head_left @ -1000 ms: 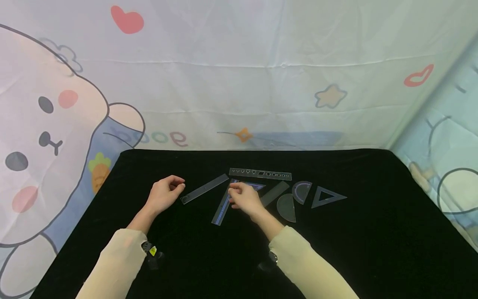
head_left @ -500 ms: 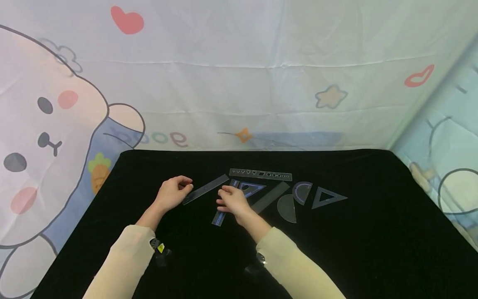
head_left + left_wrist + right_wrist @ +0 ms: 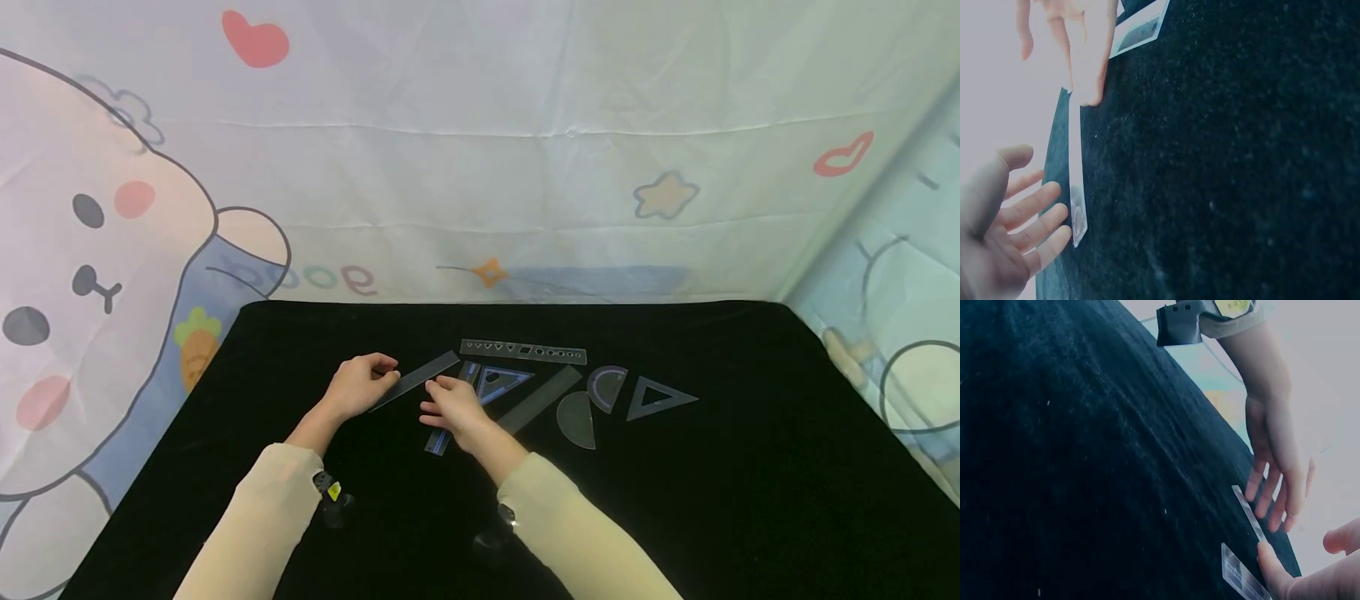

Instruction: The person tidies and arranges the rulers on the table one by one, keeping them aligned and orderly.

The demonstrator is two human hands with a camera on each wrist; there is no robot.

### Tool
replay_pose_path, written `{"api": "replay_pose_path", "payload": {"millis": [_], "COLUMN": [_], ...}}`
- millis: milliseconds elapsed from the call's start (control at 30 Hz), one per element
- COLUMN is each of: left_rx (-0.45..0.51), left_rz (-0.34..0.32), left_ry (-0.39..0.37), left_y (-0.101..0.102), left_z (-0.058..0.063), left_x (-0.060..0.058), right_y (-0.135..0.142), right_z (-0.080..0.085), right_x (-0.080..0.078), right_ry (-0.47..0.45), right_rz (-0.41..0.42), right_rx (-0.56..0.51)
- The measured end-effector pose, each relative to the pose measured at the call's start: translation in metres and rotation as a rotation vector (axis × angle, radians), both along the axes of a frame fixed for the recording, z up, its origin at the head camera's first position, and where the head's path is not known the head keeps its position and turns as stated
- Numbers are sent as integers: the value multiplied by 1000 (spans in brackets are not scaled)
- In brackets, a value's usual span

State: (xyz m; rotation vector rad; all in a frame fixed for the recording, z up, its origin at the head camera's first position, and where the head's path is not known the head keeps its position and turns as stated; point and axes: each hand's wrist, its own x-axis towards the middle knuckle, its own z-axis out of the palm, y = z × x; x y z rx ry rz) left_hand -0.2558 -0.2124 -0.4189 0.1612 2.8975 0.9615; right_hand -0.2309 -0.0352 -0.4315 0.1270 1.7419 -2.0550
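My left hand (image 3: 360, 387) hovers at the lower left end of a clear ruler (image 3: 420, 378), fingers loosely bent. In the left wrist view that ruler (image 3: 1077, 156) lies just past the fingertips, with a gap between. Above a blue-marked ruler (image 3: 437, 443) is my right hand (image 3: 459, 412), fingers spread and relaxed, hiding the ruler's middle. The right wrist view has the clear ruler (image 3: 1247, 512) between both hands, and the blue-marked one (image 3: 1241, 574) below. Neither hand grips anything; whether the right index fingertip touches the clear ruler cannot be told.
Right of the hands lie a blue-edged set square (image 3: 501, 382), a frosted ruler (image 3: 542, 398), a stencil ruler (image 3: 523, 351), two protractors (image 3: 576, 421) and another set square (image 3: 658, 398). All rest on a black cloth-covered table (image 3: 712, 517) before a printed curtain (image 3: 525, 167).
My left hand has moved right, coming over the clear ruler's lower end. The right hand has shifted left and slightly nearer, uncovering the blue-edged set square. The drawing tools have stayed in place.
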Motion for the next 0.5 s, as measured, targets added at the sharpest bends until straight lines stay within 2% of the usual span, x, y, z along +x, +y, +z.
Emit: {"api": "replay_pose_path", "payload": {"millis": [233, 500], "left_rx": [-16, -26], "left_rz": [-6, -10], "left_ry": [-39, -87], "left_y": [6, 6], "left_z": [0, 1], "left_x": [-2, -5], "right_y": [-9, -11], "right_z": [0, 3], "right_x": [-2, -2], "right_ry": [-45, -70], "right_rz": [-20, -39], "right_rx": [-85, -111]}}
